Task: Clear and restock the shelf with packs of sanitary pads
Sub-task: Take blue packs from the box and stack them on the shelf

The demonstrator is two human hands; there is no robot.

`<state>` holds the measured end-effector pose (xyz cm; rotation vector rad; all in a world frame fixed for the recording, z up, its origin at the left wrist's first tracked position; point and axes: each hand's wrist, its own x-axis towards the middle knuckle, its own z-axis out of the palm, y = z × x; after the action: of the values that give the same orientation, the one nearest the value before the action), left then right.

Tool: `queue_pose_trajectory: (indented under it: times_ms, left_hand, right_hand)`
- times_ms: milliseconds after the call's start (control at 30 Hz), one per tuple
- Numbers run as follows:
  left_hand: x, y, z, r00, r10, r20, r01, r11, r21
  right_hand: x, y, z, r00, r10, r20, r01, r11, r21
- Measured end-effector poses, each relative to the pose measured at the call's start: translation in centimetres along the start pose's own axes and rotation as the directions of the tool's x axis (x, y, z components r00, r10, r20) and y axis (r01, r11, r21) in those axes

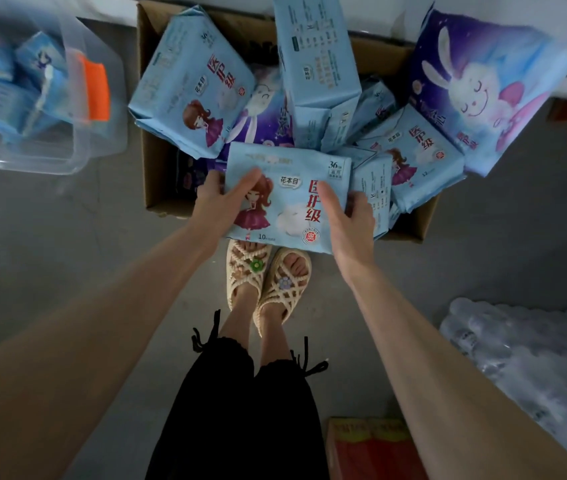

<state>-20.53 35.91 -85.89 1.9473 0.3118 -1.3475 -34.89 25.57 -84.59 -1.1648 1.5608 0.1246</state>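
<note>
— At the centre of the frame, what was held?
— One light-blue pack (285,202) was gripped by both side edges. The left hand (213,199) was curled round one edge and the right hand (348,220) round the other, with thumbs laid on the front.
— Where was it held?
— Over the near edge of the cardboard box (159,174), in which more packs (192,81) were piled. A purple rabbit pack (483,98) was seen at upper right, and a clear tub (95,140) at upper left.

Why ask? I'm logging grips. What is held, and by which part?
The light-blue pad pack: left hand grips its left edge, right hand its right edge.
</note>
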Motion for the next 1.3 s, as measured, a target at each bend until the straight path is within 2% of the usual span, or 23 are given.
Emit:
queue_pose_trajectory:
  times_ms: [100,267,400,533,633,867,1033,1133,1300]
  left_hand:
    - [-1.3,1.0,-0.3,0.998,0.03,0.048,-0.025,0.996,-0.091]
    - [-3.8,3.3,-0.7,0.986,0.033,0.161,-0.01,0.99,-0.143]
    - [-6.6,5.7,-1.9,0.972,0.063,0.227,-0.022,0.984,-0.177]
    - [-9.9,7.4,-3.2,0.98,0.102,0.172,-0.067,0.978,-0.2]
    - [-14.0,10.2,-4.2,0.989,0.148,0.03,-0.137,0.964,-0.229]
    - [-26.1,19.1,-7.9,0.935,0.347,-0.069,-0.354,0.916,-0.188]
    - [-35.5,26.1,-11.6,0.865,0.471,-0.172,-0.501,0.821,-0.272]
    - [-41.7,29.2,-14.1,0.8,0.536,-0.267,-0.598,0.743,-0.301]
    - [-48.4,33.2,-17.8,0.696,0.642,-0.321,-0.718,0.628,-0.3]
  right_hand:
    - [-1.0,-0.6,-0.1,0.994,0.073,0.076,-0.087,0.972,0.217]
    - [-2.9,-2.5,-1.3,0.989,0.108,0.105,-0.134,0.949,0.286]
    - [-5.4,-5.0,-2.1,0.989,0.037,0.144,-0.082,0.943,0.323]
    - [-7.8,-7.8,-2.8,0.989,-0.031,0.142,-0.009,0.961,0.277]
    - [-10.6,-12.2,-4.5,0.984,-0.084,0.155,0.043,0.968,0.248]
    - [-21.3,-22.5,-8.5,0.957,-0.279,0.082,0.254,0.94,0.229]
    - [-29.7,-31.8,-11.5,0.858,-0.505,0.096,0.465,0.842,0.274]
    - [-35.2,-36.2,-13.0,0.801,-0.591,0.096,0.55,0.789,0.273]
    - [-41.6,-42.2,-13.9,0.698,-0.709,0.1,0.651,0.687,0.323]
